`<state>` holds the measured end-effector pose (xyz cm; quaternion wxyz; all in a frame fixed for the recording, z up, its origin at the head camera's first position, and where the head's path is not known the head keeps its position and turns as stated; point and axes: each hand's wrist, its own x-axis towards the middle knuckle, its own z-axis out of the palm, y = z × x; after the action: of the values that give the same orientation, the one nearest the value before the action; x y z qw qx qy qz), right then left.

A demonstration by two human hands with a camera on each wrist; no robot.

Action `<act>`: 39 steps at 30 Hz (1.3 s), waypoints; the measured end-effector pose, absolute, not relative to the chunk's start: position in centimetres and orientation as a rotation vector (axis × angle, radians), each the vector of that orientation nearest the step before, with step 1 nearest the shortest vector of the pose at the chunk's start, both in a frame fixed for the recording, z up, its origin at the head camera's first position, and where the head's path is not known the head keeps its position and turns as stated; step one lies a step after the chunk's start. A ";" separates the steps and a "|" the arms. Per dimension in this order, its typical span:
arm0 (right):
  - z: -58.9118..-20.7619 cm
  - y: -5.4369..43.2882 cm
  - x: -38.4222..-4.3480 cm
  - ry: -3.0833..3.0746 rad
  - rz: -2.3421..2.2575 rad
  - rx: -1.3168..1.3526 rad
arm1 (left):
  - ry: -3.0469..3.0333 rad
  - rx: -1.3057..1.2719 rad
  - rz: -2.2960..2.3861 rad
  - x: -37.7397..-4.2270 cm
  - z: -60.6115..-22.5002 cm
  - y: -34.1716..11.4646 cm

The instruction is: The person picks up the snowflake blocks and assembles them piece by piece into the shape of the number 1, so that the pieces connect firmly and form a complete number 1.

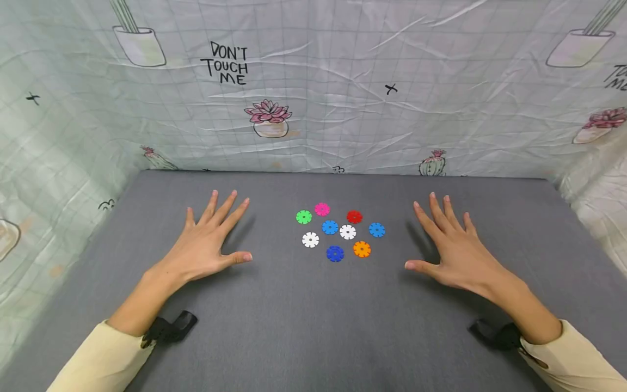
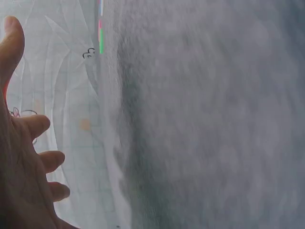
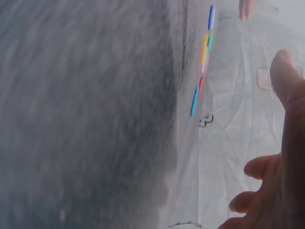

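Several flat notched plastic discs lie in a loose cluster mid-table: a green disc, a pink disc, a red disc, an orange disc, a dark blue disc, two lighter blue discs and two white ones. To their left, my left hand is held over the table with fingers spread and nothing in it. On the opposite side my right hand hovers the same way, its thumb toward the discs. Both wrist views show the hands' fingers extended above the cloth.
A grey cloth-covered table lies beneath the hands. Behind it and at both sides hangs a pale curtain printed with potted plants and lettering. Each wrist carries a black strap mount, close above the tabletop.
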<state>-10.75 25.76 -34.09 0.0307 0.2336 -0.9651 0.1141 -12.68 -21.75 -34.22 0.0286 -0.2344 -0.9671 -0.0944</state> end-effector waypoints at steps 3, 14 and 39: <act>-34.1 25.2 -10.7 -2.960 0.381 0.753 | -2.984 -0.720 -0.345 -12.4 -34.2 -21.3; -34.3 23.3 -10.1 -2.859 0.479 0.852 | -2.843 -0.800 -0.573 -11.5 -34.5 -18.2; -35.7 19.4 -9.9 -2.664 1.020 0.849 | -2.611 -0.784 -1.317 -10.9 -36.6 -9.8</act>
<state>-9.87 19.39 -35.73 0.0823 0.2844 -0.8920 0.3416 -10.95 -9.75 -36.60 0.0571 -0.2586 -0.8610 -0.4342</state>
